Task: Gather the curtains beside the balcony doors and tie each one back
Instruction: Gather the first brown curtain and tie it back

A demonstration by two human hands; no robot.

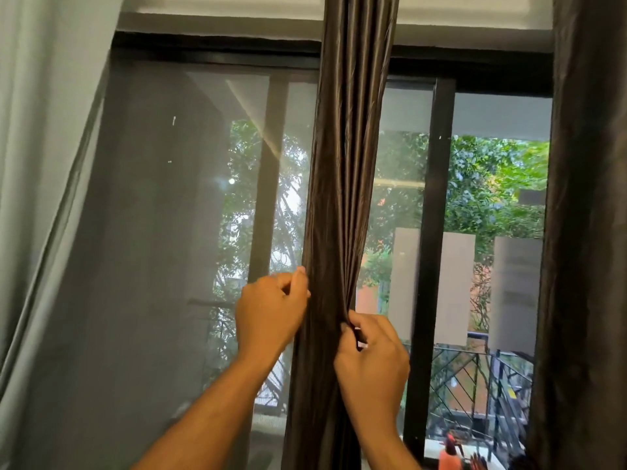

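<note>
A dark brown satin curtain (342, 171) hangs bunched into a narrow column in front of the middle of the balcony doors (429, 232). My left hand (271, 310) curls around its left edge at about waist height of the fabric. My right hand (371, 354) pinches the folds on the right side, slightly lower. A second dark brown curtain (587, 232) hangs loose at the right edge of the view. A sheer grey curtain (142, 232) covers the left door pane. No tie-back is visible.
Black door frames stand behind the curtains, with a balcony railing (475, 378) and trees outside. A pale thick curtain (30, 130) hangs at the far left. An orange object (449, 452) sits low by the door sill at the bottom right.
</note>
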